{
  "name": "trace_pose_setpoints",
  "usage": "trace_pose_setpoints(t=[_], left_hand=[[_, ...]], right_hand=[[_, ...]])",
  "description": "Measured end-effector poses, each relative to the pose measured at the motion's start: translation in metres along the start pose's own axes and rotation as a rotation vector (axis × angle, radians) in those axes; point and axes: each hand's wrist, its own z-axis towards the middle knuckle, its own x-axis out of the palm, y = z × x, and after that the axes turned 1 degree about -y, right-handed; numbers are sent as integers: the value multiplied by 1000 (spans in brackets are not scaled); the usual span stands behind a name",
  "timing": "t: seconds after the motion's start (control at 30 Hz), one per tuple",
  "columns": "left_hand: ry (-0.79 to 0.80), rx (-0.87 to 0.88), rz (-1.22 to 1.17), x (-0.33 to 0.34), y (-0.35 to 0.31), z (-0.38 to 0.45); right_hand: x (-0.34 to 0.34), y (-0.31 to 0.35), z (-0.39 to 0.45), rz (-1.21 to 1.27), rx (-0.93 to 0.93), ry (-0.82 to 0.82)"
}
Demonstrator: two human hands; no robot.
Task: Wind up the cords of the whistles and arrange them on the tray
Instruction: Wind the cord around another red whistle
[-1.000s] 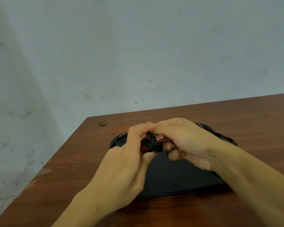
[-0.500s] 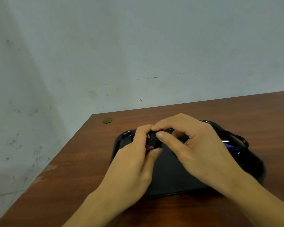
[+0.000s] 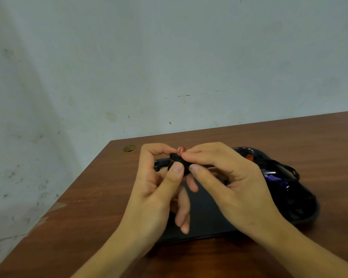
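Item: red whistle (image 3: 181, 150), black cord (image 3: 178, 160) wound on it, above the tray (image 3: 305, 215). My left hand (image 3: 157, 189) and right hand (image 3: 227, 183) pinch it. Light, probably slippery; cord limp; best pinched across the windings.

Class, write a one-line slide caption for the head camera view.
Both hands, left and right, pinch a red whistle wrapped in black cord above a black tray.
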Motion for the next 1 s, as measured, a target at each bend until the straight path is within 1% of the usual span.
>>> trace_pose_setpoints(t=[0.1, 0.27, 0.47, 0.53, 0.6, 0.7, 0.87, 1.0], left_hand=[[13, -10, -86, 3, -1, -2], [45, -57, -155, 3, 0, -4], [83, -70, -226, 6, -1, -5], [85, -73, -252, 7, -2, -5], [88, -70, -267, 7, -4, -5], [102, -50, -265, 7, -6, -5], [107, -28, -264, 10, -6, -7], [70, -23, -256, 13, -5, -8]], right_hand=[[1, -2, -1, 100, 16, -6], [5, -3, -3, 133, 4, -57], [5, 3, -2, 159, -16, -61], [6, 5, -3, 214, 28, -90], [9, 9, -2, 353, 119, -131], [9, 12, 1, 497, 176, -119], [9, 12, 1, 567, 177, -85], [12, 15, 1, 575, 194, -129]])
